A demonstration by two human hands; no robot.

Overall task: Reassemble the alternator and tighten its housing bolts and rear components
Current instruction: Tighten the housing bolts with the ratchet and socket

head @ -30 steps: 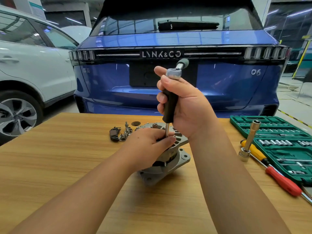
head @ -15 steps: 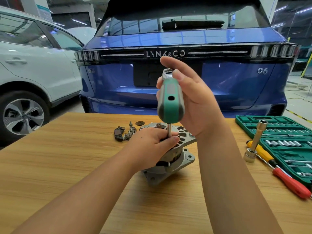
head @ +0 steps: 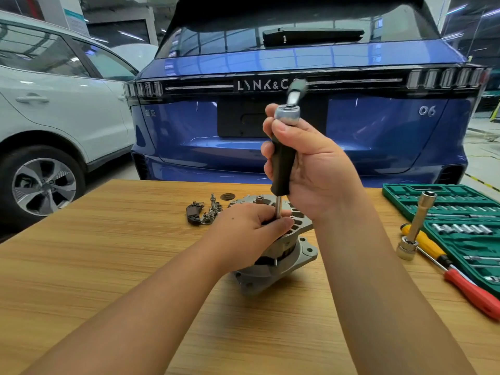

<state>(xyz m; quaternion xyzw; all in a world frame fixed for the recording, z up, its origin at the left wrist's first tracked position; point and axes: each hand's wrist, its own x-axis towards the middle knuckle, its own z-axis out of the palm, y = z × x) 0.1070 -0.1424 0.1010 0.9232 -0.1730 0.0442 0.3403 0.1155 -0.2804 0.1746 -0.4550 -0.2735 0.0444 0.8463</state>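
Green case (head: 443, 197) holds sockets (head: 461, 228); right hand (head: 311, 169) grips driver (head: 282, 169).

A wooden counter (head: 108, 266) carries a green socket case (head: 460, 212) at three o'clock. Just beside it lie a red-handled screwdriver (head: 473, 293) and a yellow-handled screwdriver (head: 427, 243). At twelve o'clock stands a blue car (head: 297, 131), at ten o'clock a white car (head: 54, 109).

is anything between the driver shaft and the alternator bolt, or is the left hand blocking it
Nothing visible blocks it. The driver in the right hand runs straight down to the alternator; the left hand holds the housing with fingers beside the shaft, hiding the tip.
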